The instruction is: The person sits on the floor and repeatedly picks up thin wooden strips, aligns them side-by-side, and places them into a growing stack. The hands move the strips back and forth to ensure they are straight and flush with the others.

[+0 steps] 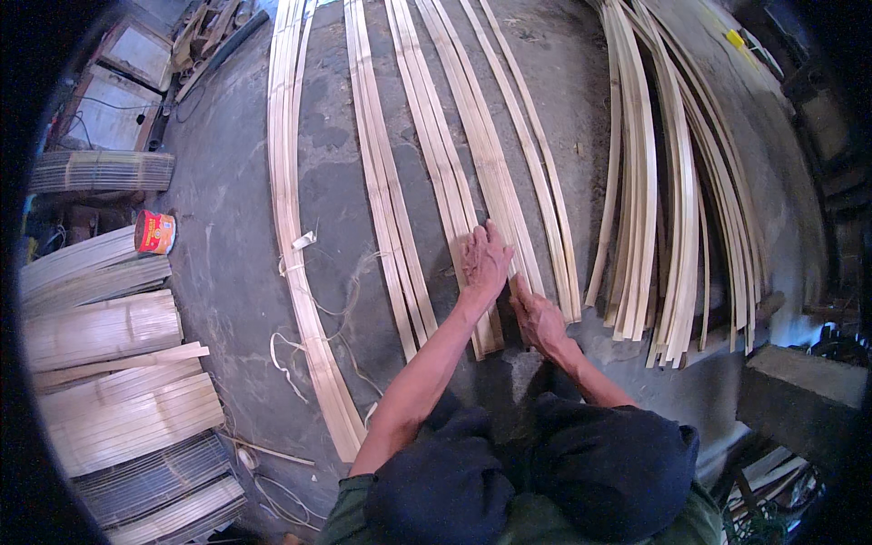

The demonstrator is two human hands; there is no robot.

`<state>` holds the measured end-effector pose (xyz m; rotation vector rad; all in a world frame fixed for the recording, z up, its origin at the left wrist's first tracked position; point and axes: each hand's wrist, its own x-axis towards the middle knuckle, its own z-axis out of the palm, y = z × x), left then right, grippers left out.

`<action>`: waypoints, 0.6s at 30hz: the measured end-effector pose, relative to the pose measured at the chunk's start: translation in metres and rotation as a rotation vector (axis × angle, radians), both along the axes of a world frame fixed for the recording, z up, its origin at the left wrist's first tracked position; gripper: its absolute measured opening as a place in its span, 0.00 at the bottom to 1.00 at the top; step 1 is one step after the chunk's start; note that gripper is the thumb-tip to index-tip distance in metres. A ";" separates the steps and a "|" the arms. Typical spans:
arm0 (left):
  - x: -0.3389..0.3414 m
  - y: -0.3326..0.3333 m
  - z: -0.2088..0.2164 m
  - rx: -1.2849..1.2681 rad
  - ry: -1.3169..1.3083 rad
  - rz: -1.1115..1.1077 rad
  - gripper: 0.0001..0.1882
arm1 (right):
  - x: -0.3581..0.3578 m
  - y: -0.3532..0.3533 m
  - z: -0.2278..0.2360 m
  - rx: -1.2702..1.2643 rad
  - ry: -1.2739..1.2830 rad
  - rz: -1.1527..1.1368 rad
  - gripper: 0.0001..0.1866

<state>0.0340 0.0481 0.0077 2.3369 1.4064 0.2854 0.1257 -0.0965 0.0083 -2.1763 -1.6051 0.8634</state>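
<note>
Long pale bamboo strips lie on the grey floor in narrow, lengthwise rows. My left hand [487, 260] rests with its fingers stretched forward, across the inner edges of a middle row [434, 150] and the row to its right [487, 154]. Lower and to the right, my right hand [540, 318] has curled fingers at the near end of that right-hand row, closed on a strip's edge; its fingertips are partly hidden. A thinner pair of strips [541, 163] runs just beyond it on the right.
More strips lie in a row [374, 163] and a tied far-left row [286, 173]. Loose bundles [640, 182] fan out on the right beside a concrete block [804, 377]. Slatted bamboo panels [136, 413] and a red-and-yellow tin [155, 232] stand on the left.
</note>
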 end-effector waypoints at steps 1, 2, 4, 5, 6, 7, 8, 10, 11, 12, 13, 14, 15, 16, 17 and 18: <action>0.000 0.001 0.000 -0.008 -0.006 0.011 0.35 | 0.002 0.000 0.001 0.158 0.042 0.019 0.28; 0.000 0.002 0.001 -0.016 -0.012 0.023 0.35 | 0.001 0.001 0.002 0.117 0.030 0.033 0.28; -0.005 0.000 0.002 -0.064 -0.017 0.031 0.35 | -0.008 0.000 0.003 0.028 0.014 0.058 0.29; -0.007 -0.002 0.003 -0.092 -0.015 0.034 0.35 | -0.010 -0.002 -0.005 0.052 -0.014 0.064 0.29; -0.005 -0.002 0.004 -0.095 -0.006 0.007 0.35 | -0.009 -0.005 -0.007 0.038 -0.013 0.044 0.29; -0.005 0.001 0.005 -0.092 0.006 -0.007 0.35 | -0.010 -0.003 -0.001 0.030 -0.008 0.037 0.29; -0.006 0.002 0.006 -0.089 0.017 -0.022 0.35 | -0.011 -0.001 0.003 0.022 -0.004 0.028 0.29; -0.006 -0.001 0.006 -0.055 -0.002 -0.016 0.35 | -0.010 -0.006 0.003 0.033 -0.018 0.041 0.29; -0.005 -0.003 0.005 -0.049 -0.006 -0.007 0.35 | -0.010 -0.007 0.003 0.018 -0.020 0.036 0.29; -0.004 -0.003 0.003 -0.042 -0.010 0.001 0.36 | -0.008 -0.007 0.004 0.004 -0.021 0.030 0.29; -0.004 -0.003 0.002 -0.052 0.008 0.003 0.36 | -0.008 -0.006 0.008 -0.014 -0.036 0.045 0.29; -0.003 -0.003 0.001 -0.061 0.025 0.005 0.36 | -0.006 -0.003 0.012 -0.031 -0.051 0.060 0.29; -0.003 -0.003 0.001 -0.070 0.043 0.008 0.36 | -0.004 -0.001 0.016 -0.049 -0.065 0.076 0.28; -0.004 -0.004 -0.001 -0.051 0.016 0.004 0.36 | -0.001 0.000 0.022 -0.050 -0.068 0.077 0.28; -0.008 -0.005 -0.006 -0.027 -0.011 0.000 0.37 | 0.002 0.005 0.039 -0.046 -0.071 0.077 0.27; -0.008 -0.005 -0.008 -0.001 -0.043 -0.009 0.37 | 0.005 0.008 0.049 -0.041 -0.079 0.073 0.27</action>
